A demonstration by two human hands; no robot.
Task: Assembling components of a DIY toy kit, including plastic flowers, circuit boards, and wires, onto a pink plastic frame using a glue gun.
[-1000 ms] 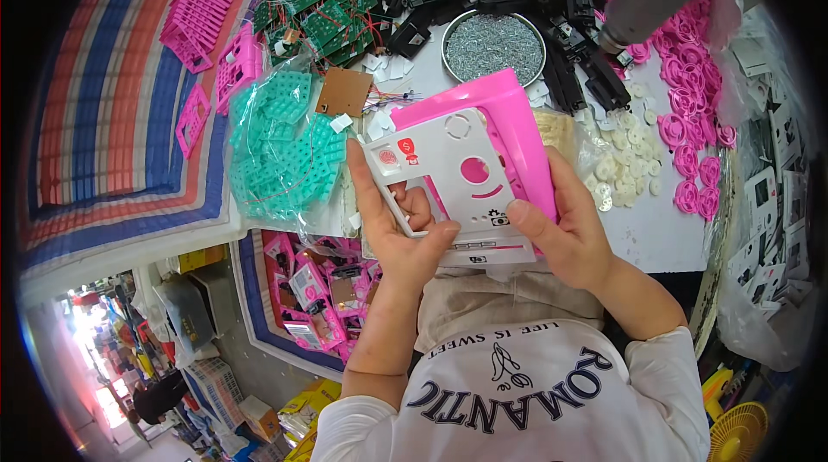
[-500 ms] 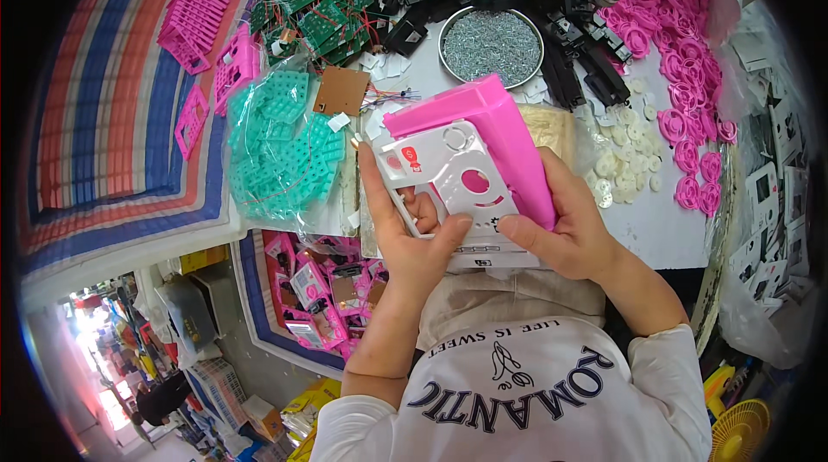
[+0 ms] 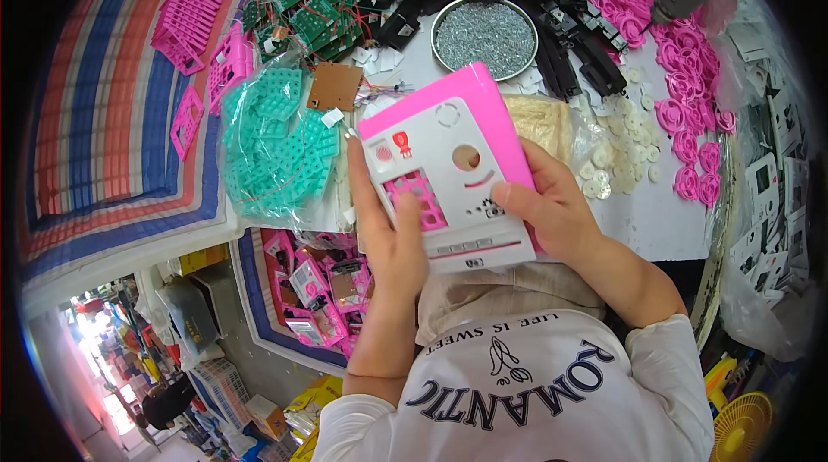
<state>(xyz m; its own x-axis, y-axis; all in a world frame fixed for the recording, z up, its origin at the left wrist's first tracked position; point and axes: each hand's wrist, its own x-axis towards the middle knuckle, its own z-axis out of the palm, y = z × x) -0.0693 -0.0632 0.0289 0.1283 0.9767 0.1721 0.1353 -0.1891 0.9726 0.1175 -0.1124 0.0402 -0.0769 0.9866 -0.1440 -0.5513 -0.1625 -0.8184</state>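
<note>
Both hands hold a toy-like white front panel [image 3: 438,154] against a pink plastic casing [image 3: 493,104], tilted above the near edge of the table. The panel has a round hole, slots and a square window where pink lattice [image 3: 424,213] shows through. My left hand [image 3: 390,239] is at the left side, fingers along the edge and a blurred thumb over the window. On the right side, my right hand [image 3: 559,210] grips both parts, its thumb pressed on the panel's face and its other fingers hidden behind the casing.
A round tray [image 3: 437,41] of small screws stands behind the casing. Bagged teal keypads [image 3: 280,147] and green circuit boards [image 3: 315,9] lie left. White discs [image 3: 621,151], pink rings [image 3: 686,108] and black parts [image 3: 595,69] sit right. A bin of pink assemblies [image 3: 315,298] is below left.
The white panel has come down over the pink casing, and pink lattice now fills its window where my left fingers showed before. Both parts have shifted slightly left, and my left thumb has moved over the window.
</note>
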